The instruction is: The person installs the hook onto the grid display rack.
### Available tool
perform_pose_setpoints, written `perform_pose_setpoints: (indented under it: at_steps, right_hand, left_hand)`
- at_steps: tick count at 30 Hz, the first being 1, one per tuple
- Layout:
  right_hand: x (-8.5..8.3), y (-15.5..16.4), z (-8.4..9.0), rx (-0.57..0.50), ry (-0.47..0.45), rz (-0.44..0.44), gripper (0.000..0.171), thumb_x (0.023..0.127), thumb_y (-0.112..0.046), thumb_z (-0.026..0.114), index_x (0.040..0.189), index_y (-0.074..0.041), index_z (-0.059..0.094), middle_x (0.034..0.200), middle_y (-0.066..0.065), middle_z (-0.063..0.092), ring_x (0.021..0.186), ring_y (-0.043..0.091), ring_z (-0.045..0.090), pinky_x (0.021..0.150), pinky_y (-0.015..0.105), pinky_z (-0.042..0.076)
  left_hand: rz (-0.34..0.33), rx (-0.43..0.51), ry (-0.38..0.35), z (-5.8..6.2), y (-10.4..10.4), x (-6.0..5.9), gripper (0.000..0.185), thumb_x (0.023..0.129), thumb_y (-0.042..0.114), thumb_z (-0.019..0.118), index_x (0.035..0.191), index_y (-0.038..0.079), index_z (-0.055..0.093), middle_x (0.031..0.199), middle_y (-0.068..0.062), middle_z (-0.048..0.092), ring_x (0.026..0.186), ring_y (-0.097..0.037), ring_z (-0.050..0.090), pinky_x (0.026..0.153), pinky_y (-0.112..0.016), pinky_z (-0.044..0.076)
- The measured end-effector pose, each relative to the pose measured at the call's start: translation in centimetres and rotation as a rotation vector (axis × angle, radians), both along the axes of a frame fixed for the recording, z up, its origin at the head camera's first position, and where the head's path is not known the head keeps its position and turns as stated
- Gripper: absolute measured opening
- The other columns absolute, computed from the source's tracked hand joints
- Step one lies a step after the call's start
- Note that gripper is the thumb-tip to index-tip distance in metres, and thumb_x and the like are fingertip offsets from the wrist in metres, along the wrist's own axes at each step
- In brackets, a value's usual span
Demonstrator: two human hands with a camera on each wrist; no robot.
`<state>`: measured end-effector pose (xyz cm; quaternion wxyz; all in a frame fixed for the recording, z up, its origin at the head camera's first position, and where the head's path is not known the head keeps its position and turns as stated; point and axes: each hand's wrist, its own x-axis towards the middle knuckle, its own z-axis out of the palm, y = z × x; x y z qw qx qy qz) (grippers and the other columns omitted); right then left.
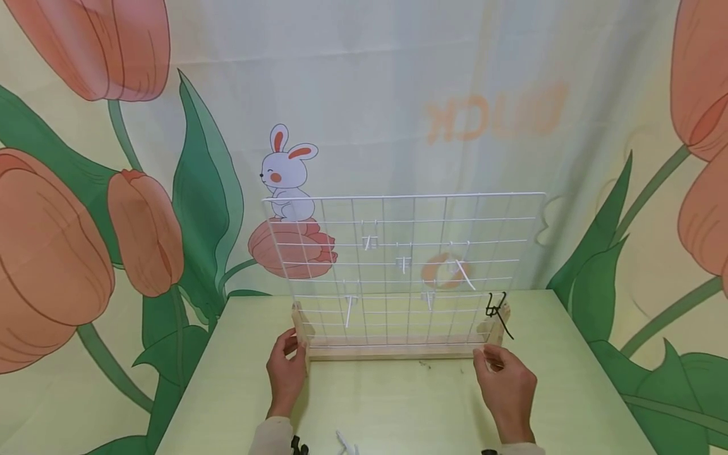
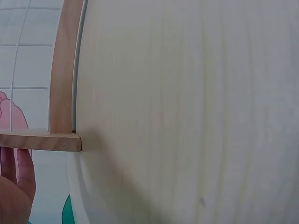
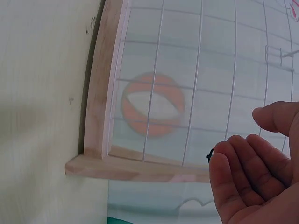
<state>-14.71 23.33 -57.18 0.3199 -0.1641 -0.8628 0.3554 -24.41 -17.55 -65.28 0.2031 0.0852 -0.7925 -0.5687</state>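
Observation:
A white wire grid panel [image 1: 398, 220] stands upright in a wooden base [image 1: 392, 351] with a side piece at each end. My left hand [image 1: 286, 373] is at the left side piece [image 2: 39, 141]; in the left wrist view its fairly straight fingers [image 2: 25, 170] touch the outer face of the wood. Near the right end of the base, my right hand [image 1: 508, 382] has loosely bent fingers with nothing between them; in the right wrist view, thumb and fingers [image 3: 222, 179] are apart. A black hook [image 1: 496, 309] hangs at the grid's lower right. Several white hooks [image 1: 464, 274] hang across the grid.
A white hook-like piece [image 1: 345, 443] lies on the pale green table [image 1: 392, 404] at the front, by the left sleeve [image 1: 272, 436]. Small dark marks [image 1: 425, 364] show before the base. Behind the table hangs a curtain [image 1: 364, 126] printed with tulips and a rabbit.

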Motion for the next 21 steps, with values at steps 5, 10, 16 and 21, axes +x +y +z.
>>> perform_pose_setpoints:
  at_steps: [5,10,16,21]
  right_hand:
    - [0.2,-1.3,-0.4,-0.002,0.013,0.019,0.017,0.091,-0.021,0.083,0.102,-0.009,0.082,0.093,0.006,0.082,0.081,0.025,0.077,0.071,0.032,0.058]
    - [0.4,-2.8,-0.8,-0.009,0.025,0.064,0.015,0.088,-0.018,0.086,0.099,-0.009,0.082,0.089,0.004,0.082,0.078,0.022,0.077,0.068,0.030,0.059]
    - [0.8,-5.1,-1.3,-0.003,0.023,0.135,0.016,0.085,-0.020,0.089,0.095,-0.011,0.082,0.086,0.000,0.081,0.076,0.020,0.077,0.069,0.033,0.061]
    - [1.1,-6.3,-1.6,-0.006,0.020,0.191,0.015,0.083,-0.020,0.090,0.094,-0.013,0.082,0.085,-0.003,0.081,0.075,0.017,0.077,0.069,0.033,0.062]
  left_hand:
    - [-0.006,-0.007,0.003,0.1,0.0,0.1,0.036,0.103,0.015,0.071,0.138,0.019,0.064,0.122,-0.008,0.072,0.115,-0.024,0.070,0.092,-0.037,0.063]
    - [-0.008,-0.006,-0.001,0.2,0.0,0.1,0.036,0.102,0.015,0.071,0.137,0.018,0.064,0.122,-0.008,0.072,0.115,-0.024,0.070,0.092,-0.040,0.063]
    - [-0.007,0.001,0.004,0.1,-0.1,0.0,0.035,0.102,0.015,0.072,0.136,0.018,0.065,0.120,-0.008,0.073,0.114,-0.024,0.071,0.091,-0.038,0.063]
    - [-0.013,0.001,0.013,0.2,-0.2,0.1,0.035,0.102,0.015,0.071,0.136,0.018,0.065,0.120,-0.009,0.072,0.114,-0.025,0.071,0.091,-0.039,0.063]
